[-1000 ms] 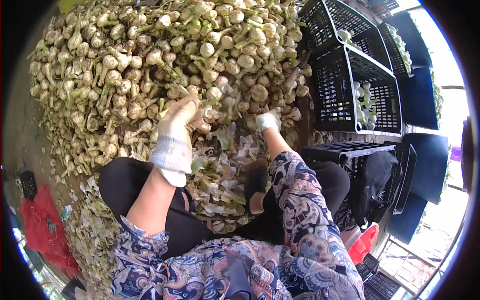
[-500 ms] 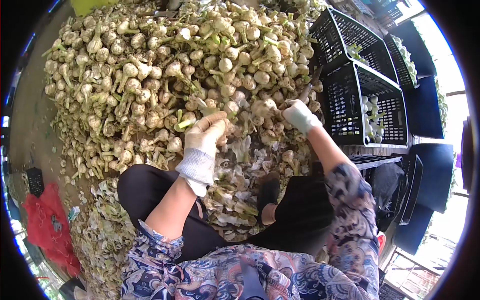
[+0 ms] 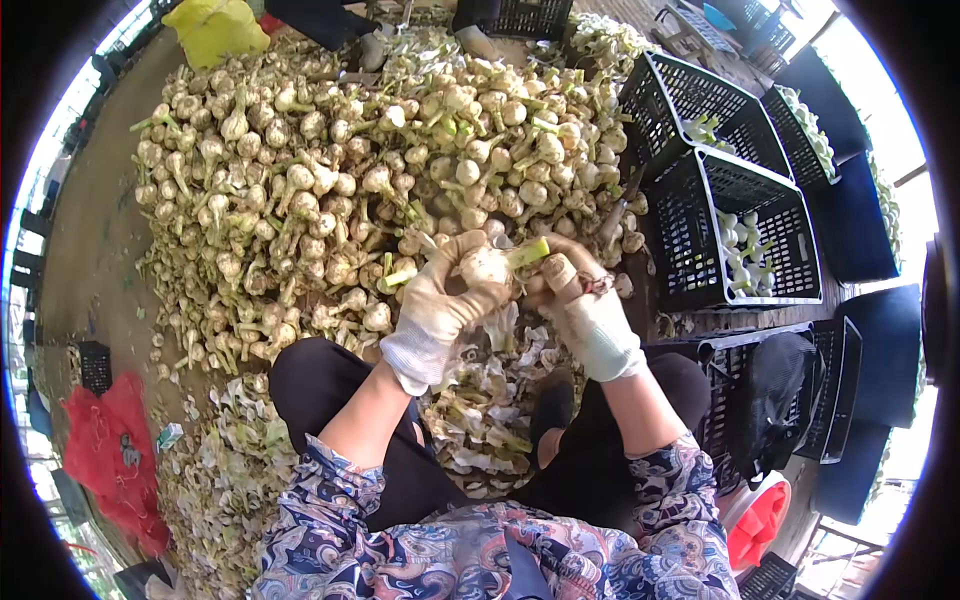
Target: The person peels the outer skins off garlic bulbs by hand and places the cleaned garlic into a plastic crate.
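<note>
Gloved in white, my left hand [image 3: 440, 312] is wrapped round a garlic bulb [image 3: 484, 266] with a short green stem pointing right. My right hand [image 3: 582, 302], also gloved, has its fingers closed at the stem end of the same bulb. Both hands are close together above my lap, at the near edge of a big heap of garlic bulbs [image 3: 300, 190]. Loose peeled skins [image 3: 490, 405] lie below the hands, between my legs.
Black crates with trimmed garlic stand at the right, the nearer one [image 3: 690, 230] beside the heap. A red net bag [image 3: 112, 455] lies at the left, a yellow bag [image 3: 215, 32] at the top left. Another person's feet [image 3: 372, 50] show beyond the heap.
My right hand has come in from the right side of the heap to meet my left hand, and a bulb is now between them. The view has tilted up, showing more beyond the heap.
</note>
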`<state>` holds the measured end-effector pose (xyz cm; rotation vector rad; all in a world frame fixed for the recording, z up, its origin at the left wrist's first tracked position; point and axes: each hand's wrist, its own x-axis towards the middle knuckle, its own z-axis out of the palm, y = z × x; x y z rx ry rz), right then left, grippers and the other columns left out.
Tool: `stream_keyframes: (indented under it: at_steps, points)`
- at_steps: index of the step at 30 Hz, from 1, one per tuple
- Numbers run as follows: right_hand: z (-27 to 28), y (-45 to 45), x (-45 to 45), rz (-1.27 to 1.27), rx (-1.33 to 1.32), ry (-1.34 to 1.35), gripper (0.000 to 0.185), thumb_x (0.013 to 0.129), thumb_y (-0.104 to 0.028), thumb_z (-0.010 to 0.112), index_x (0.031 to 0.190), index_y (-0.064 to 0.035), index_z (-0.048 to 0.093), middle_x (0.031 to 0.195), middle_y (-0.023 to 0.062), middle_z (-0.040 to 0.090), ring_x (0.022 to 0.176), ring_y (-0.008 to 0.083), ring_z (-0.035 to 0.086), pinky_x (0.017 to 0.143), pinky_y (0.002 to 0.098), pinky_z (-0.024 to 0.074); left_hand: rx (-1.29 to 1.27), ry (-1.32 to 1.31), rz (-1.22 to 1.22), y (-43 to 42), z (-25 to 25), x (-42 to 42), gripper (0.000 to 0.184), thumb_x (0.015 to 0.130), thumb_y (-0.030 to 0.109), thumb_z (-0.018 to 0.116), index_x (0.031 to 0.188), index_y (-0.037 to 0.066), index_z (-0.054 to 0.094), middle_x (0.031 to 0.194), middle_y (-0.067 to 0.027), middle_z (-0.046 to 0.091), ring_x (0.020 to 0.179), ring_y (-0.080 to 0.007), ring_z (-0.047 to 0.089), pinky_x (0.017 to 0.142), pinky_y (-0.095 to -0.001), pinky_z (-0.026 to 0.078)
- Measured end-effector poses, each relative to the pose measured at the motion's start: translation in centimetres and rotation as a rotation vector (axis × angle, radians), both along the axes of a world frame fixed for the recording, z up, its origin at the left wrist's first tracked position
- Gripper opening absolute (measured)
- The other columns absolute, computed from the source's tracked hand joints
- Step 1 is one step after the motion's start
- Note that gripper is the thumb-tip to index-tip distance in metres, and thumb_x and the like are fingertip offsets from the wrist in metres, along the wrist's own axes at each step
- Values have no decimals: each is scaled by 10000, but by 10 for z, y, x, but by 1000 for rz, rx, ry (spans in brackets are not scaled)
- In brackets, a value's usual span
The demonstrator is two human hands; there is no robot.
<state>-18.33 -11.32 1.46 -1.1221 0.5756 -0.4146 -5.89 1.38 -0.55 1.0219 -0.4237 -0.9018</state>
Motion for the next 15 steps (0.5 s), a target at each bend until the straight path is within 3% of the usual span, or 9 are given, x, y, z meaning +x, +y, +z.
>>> stream_keyframes:
  at_steps: [1,3,4,5,10,13,15]
  points:
    - [-5,4,7,63,144,-103,327,934,-249,572,1141,-1,521,834,14,584,723,90,583,680,250,483,-23,-81,39,-3,1,-2,576,745,18,756,1260,26,499,1110,-84,614,976,-162,607,895,-279,507]
    - [10,12,10,61,64,-26,309,941,-293,560,1128,-49,533,842,-11,568,702,72,535,647,229,453,10,-165,78,-8,5,-6,585,693,11,796,1221,41,546,1150,-65,612,1019,-164,597,925,-293,485]
    - [17,16,12,57,-7,59,294,947,-338,548,1116,-97,545,851,-37,552,680,53,487,613,209,422,90,-484,169,-10,8,-6,585,671,8,810,1201,49,567,1154,-57,616,1020,-162,598,925,-296,483]
    - [2,16,19,12,60,-35,263,950,-314,547,1110,-106,549,802,-57,555,632,35,458,538,192,374,174,-804,257,-11,10,-7,584,648,6,824,1181,57,589,1158,-48,619,1021,-160,599,924,-300,481]
    - [9,12,23,9,31,5,239,941,-251,567,1114,-89,538,869,-35,583,717,49,523,616,200,432,172,-800,271,-15,10,-9,580,651,-2,819,1183,70,599,1143,-57,632,1027,-154,599,923,-294,478]
    - [-1,8,22,13,13,-58,228,929,-193,583,1110,-65,527,926,-16,586,793,59,547,692,204,455,118,-656,224,-15,1,-9,596,653,8,821,1199,75,594,1152,-56,632,1037,-147,592,924,-295,480]
    - [-6,6,19,14,10,-121,225,924,-164,587,1108,-52,521,949,-6,586,828,64,553,729,206,460,85,-394,143,-15,-7,-8,601,654,30,826,1206,73,591,1172,-52,624,1049,-140,585,926,-292,481]
